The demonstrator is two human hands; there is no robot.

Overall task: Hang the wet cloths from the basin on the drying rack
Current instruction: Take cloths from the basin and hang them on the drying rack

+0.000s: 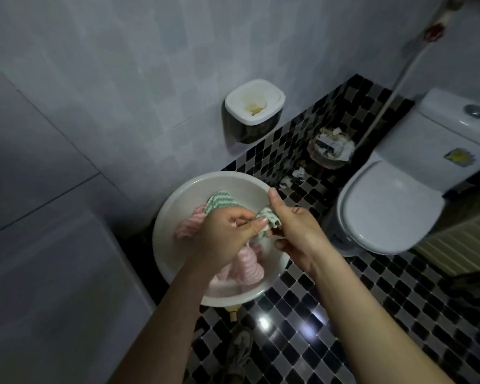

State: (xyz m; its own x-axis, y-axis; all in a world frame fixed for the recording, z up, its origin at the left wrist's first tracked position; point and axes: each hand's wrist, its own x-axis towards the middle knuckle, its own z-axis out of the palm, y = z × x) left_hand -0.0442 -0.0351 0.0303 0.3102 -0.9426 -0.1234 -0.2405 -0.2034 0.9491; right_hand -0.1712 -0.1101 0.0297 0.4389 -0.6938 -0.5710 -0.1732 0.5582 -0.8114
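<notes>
Both left hand [225, 234] and right hand [297, 231] pinch green cloth [270, 217] between them, over basin [175, 200].

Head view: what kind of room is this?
A bathroom, probably in a home: a toilet with its tank at right, a checkered tile floor, tiled walls, plus a basin with a green cloth and a pink cloth.

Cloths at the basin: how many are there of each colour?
green striped cloth: 1
pink striped cloth: at least 1; overlapping folds hide whether there are more
Total: at least 2
</notes>
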